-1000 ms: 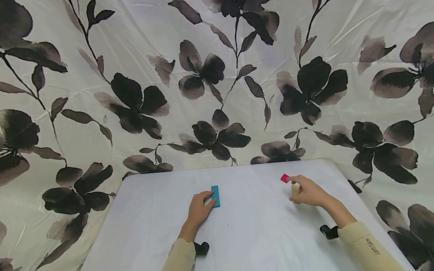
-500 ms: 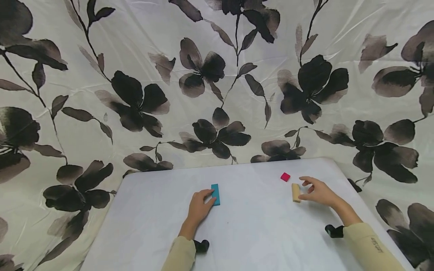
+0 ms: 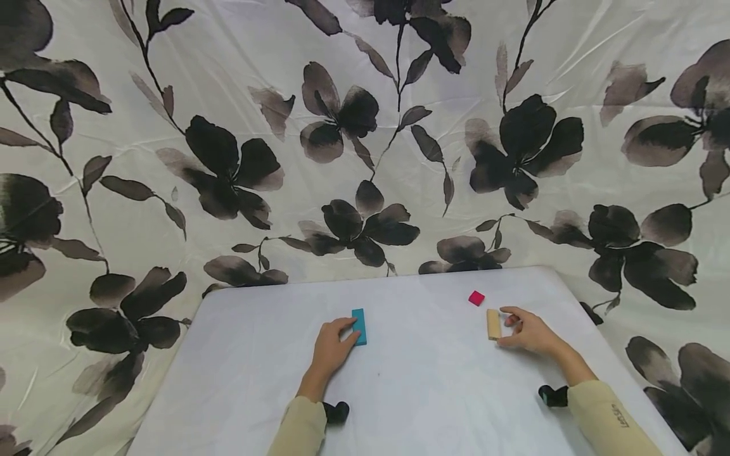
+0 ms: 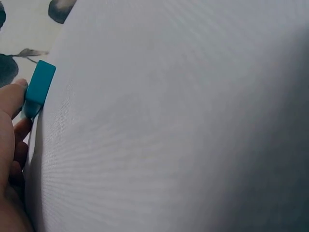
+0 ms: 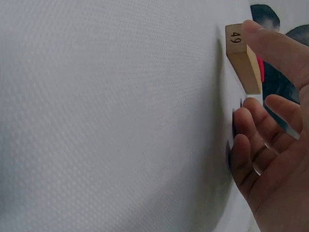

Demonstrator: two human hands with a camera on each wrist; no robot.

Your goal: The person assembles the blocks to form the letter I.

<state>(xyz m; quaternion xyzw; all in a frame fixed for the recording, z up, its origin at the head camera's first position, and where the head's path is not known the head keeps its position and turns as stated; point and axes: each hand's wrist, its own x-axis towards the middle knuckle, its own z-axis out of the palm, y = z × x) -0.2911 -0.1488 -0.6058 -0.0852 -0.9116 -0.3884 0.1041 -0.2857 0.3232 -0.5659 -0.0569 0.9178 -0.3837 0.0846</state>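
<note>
A blue rectangular block (image 3: pixel 359 327) lies on the white-covered table. My left hand (image 3: pixel 329 351) holds it from the left, with thumb and forefinger at its side. The left wrist view shows the fingertips against the blue block (image 4: pixel 39 87). Toward the right lies a plain wooden block (image 3: pixel 493 325). My right hand (image 3: pixel 531 334) is right beside it, forefinger at its far corner and thumb at its near end, the fingers spread apart. In the right wrist view the thumb overlaps the numbered end of the wooden block (image 5: pixel 235 38). A small red block (image 3: pixel 476 298) lies just beyond.
The white table (image 3: pixel 399 392) ends at a back edge against a floral cloth (image 3: pixel 353 114). A dark wrist device (image 3: pixel 336 413) shows by the left sleeve, another dark device (image 3: pixel 553 396) by the right sleeve.
My right hand has let go of the red block, drawn back to the right, then come to the wooden block's side. The left hand stays at the blue block.
</note>
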